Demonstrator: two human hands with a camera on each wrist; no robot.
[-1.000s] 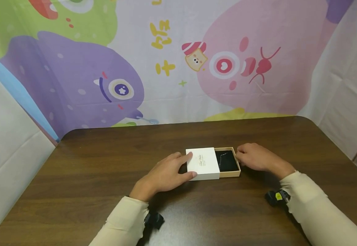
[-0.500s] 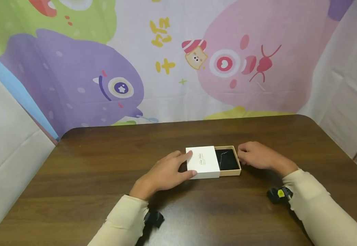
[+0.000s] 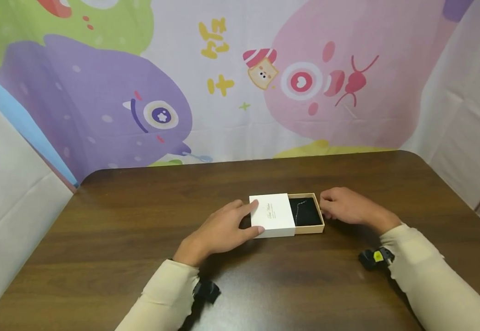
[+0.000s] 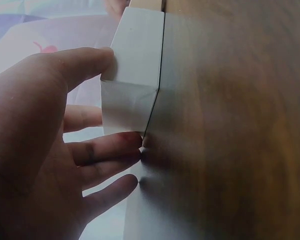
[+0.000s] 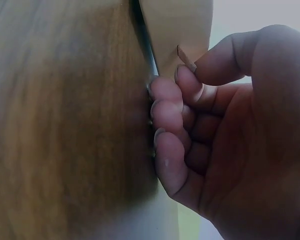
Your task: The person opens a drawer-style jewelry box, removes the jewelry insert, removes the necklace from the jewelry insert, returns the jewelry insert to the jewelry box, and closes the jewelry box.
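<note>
A small white box sleeve (image 3: 273, 214) with printed lettering lies on the table, a tan cardboard drawer (image 3: 309, 230) partly out of its right end. Inside the drawer, a thin silvery chain (image 3: 298, 209) rests on a black pad (image 3: 312, 215); the part under the sleeve is hidden. My left hand (image 3: 219, 230) holds the sleeve's left end, thumb on the near side and fingers around the end and far side. At the drawer's right end, my right hand (image 3: 350, 205) pinches a small brown pull tab (image 5: 186, 58) between thumb and index finger, other fingers curled against the table.
The brown wooden table (image 3: 140, 202) reaches back to a cartoon-printed cloth (image 3: 231, 133). White cloth walls (image 3: 467, 133) stand at the sides. Each wrist bears a small black camera (image 3: 207, 292).
The right hand has shifted very slightly to the right, and the drawer sits a touch farther out. The left hand keeps its hold. The head view has tilted down a little.
</note>
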